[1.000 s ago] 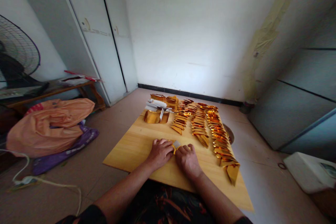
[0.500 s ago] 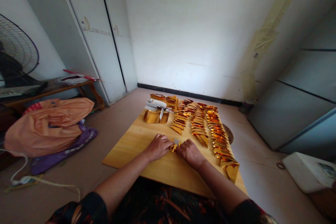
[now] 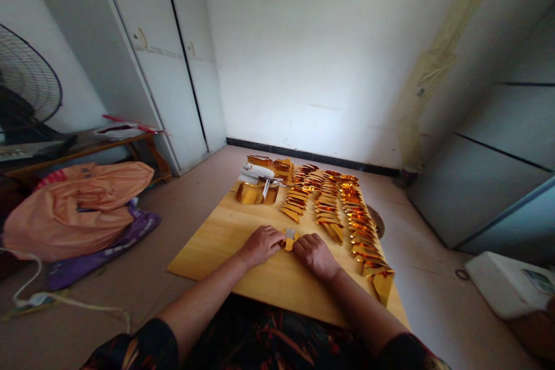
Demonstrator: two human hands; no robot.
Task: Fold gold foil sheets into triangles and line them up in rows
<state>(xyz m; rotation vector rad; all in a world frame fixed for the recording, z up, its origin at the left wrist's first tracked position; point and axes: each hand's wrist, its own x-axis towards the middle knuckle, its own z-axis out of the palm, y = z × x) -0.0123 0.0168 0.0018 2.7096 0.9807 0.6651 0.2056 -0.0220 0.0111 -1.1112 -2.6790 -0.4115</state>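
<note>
Together, the left hand and right hand pinch opposite ends of a small, shiny gold foil-paper piece over a pale wooden board; probably light, slippery, easily creased, it suits edge holds.

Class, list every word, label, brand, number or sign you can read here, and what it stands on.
No text is readable.
Purple bag: pale lettering, too blurred to read.
White box: darker patch, perhaps a label, too small to read.
Gold piece between left hand and right hand: no writing visible.
</note>
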